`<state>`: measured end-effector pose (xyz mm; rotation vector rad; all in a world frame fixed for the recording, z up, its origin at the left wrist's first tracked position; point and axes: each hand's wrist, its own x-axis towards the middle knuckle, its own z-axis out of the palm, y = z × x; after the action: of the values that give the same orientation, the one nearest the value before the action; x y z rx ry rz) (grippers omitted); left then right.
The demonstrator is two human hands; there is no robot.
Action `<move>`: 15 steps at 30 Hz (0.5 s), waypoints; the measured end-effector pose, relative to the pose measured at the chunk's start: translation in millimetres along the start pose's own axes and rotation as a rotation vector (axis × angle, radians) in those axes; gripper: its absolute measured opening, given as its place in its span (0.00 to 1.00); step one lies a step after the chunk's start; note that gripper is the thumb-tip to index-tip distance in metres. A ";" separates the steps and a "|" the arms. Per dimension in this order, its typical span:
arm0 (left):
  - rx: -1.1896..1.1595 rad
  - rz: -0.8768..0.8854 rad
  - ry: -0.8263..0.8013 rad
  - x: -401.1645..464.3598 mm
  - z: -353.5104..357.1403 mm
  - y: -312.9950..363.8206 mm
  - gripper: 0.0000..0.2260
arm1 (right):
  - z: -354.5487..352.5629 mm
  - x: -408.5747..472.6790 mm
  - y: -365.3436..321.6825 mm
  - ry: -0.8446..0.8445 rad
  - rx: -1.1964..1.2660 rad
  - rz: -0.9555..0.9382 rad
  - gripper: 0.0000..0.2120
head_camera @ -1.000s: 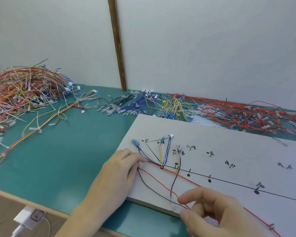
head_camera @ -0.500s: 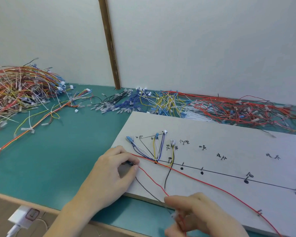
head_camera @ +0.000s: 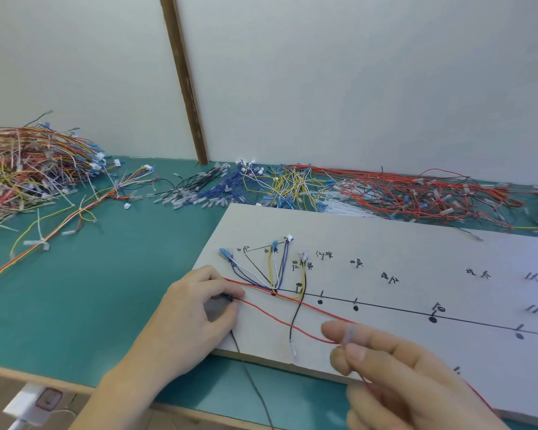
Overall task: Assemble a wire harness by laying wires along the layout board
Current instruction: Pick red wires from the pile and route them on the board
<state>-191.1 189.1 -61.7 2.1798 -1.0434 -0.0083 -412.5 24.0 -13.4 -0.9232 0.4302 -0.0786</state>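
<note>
- Head view: the layout board (head_camera: 416, 243) is a pale grey panel on the green table (head_camera: 106, 290), filling the lower right of the frame; its long axis runs from centre left toward the right edge, tilting slightly downward.
- A black line with dots and short pins runs along the board the same way, with handwritten marks above it.
- The left hand (head_camera: 187, 315), lower centre-left, rests on the board's left end with fingers curled — thumb and forefinger pinch the red wire (head_camera: 280, 321) and a black wire (head_camera: 252, 380) at the board's left edge.
- The red wire runs from that pinch to the right and slightly down, ending in a clear terminal (head_camera: 350, 335) gripped between thumb and forefinger of the right hand (head_camera: 410, 380) at the lower right.
- A second red strand lies just above it, roughly parallel, crossing the black line's left end and passing behind the right hand.
- The black wire drops from the left hand off the board's near edge toward the bottom of the frame.
- Short blue, white and yellow wires (head_camera: 271, 268) fan upward from a point at the line's left end — their connectors point toward the top of the board.
- Loose wire heaps (head_camera: 385, 187) lie along the wall behind the board, and a larger tangle (head_camera: 28, 162) sits at the upper left.
</note>
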 end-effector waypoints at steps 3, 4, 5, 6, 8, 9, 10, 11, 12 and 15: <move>0.002 -0.004 0.015 1.4 0.9 0.6 0.07 | -16.9 1.1 -2.2 -0.238 0.163 0.108 0.29; 0.001 -0.008 0.016 2.0 1.0 1.0 0.07 | -16.6 -11.9 -1.5 -0.067 0.214 0.129 0.28; 0.000 -0.009 0.014 3.0 1.0 1.2 0.07 | -24.0 -26.3 -4.7 0.126 0.193 0.107 0.27; -0.001 -0.008 0.011 4.0 0.7 1.3 0.07 | -29.2 -25.2 -7.7 0.128 0.186 0.047 0.28; -0.008 -0.006 0.000 6.4 -0.5 1.3 0.07 | -51.5 -6.1 -16.0 -0.090 0.140 -0.028 0.43; -0.012 -0.007 -0.008 7.7 -1.1 1.4 0.07 | -62.6 -5.7 -16.6 -0.149 0.154 -0.011 0.46; -0.010 -0.007 -0.016 8.9 -1.6 1.7 0.07 | -69.0 -14.9 -19.5 -0.236 0.225 0.016 0.44; 0.001 -0.004 -0.022 10.2 -2.0 2.1 0.06 | -69.0 -17.8 -27.2 -0.325 0.306 -0.088 0.37; 0.016 0.001 -0.024 11.1 -2.2 2.5 0.06 | -66.4 -26.7 -58.0 -0.078 0.305 -0.159 0.26; 0.030 -0.003 -0.019 13.0 -2.9 3.3 0.08 | -76.5 -41.2 -36.7 -0.009 0.189 -0.189 0.22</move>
<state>-183.8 180.6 -53.9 2.2125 -1.0569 -0.0151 -475.8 -45.8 -11.3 -0.7752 0.3198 -0.2827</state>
